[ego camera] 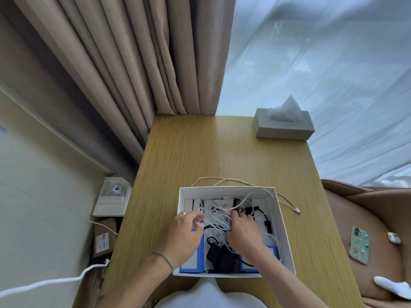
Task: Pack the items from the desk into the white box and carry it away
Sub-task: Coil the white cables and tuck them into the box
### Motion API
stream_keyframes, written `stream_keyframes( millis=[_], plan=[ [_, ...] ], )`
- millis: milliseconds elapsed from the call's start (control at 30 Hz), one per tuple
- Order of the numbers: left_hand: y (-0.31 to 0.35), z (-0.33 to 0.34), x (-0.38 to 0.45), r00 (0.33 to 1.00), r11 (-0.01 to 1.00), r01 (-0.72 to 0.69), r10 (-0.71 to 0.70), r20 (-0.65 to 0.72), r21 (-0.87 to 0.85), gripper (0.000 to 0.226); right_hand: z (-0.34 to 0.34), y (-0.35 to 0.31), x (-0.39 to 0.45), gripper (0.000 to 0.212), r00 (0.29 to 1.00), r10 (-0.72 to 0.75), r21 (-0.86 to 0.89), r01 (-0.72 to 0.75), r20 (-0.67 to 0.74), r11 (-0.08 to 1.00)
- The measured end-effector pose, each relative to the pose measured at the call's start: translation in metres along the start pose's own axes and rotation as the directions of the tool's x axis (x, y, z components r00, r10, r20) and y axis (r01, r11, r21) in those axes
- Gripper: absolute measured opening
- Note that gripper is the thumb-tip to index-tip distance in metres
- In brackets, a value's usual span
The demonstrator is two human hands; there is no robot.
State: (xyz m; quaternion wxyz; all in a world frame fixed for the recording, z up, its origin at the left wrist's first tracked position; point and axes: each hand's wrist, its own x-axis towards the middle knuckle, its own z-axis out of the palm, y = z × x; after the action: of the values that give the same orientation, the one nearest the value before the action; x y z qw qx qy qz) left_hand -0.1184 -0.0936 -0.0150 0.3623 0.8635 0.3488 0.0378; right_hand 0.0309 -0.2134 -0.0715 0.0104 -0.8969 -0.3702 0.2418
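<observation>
An open white box (283, 221) sits on the wooden desk (211, 152) near its front edge. Inside lie white adapters, black chargers with black leads, and blue-and-white packets. A long white cable (226, 180) loops out over the box's far rim onto the desk, and its plug end (297, 211) rests to the right of the box. My left hand (181, 236) reaches into the box's left side and pinches a strand of that white cable. My right hand (243, 231) is in the middle of the box, fingers curled around the coiled part of the same cable.
A grey tissue box (283, 127) stands at the desk's far right. Curtains hang behind the desk. A tan armchair on the right carries a phone (359, 247) and a small white case (393, 238). Left of the desk, on the floor, are a white carton, a cardboard box and a thick white cord.
</observation>
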Motion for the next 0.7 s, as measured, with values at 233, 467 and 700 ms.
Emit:
stream_keyframes(
  millis=[233,467,700],
  plan=[
    [0.004,0.0,0.01,0.992,0.991,-0.125,0.125,-0.004,0.057,0.023,-0.026,0.009,-0.002,0.084,0.993,-0.028,0.025,0.025,0.116,0.999],
    [0.025,-0.016,0.058,0.984,0.98,-0.175,0.178,-0.026,0.091,0.022,-0.094,0.019,-0.009,0.035,0.987,-0.043,0.343,0.095,-0.157,0.935],
    [0.047,-0.023,0.128,0.986,0.968,-0.169,0.165,0.038,0.185,0.023,-0.137,0.021,0.038,0.025,0.978,0.036,0.433,0.058,-0.206,0.899]
  ],
)
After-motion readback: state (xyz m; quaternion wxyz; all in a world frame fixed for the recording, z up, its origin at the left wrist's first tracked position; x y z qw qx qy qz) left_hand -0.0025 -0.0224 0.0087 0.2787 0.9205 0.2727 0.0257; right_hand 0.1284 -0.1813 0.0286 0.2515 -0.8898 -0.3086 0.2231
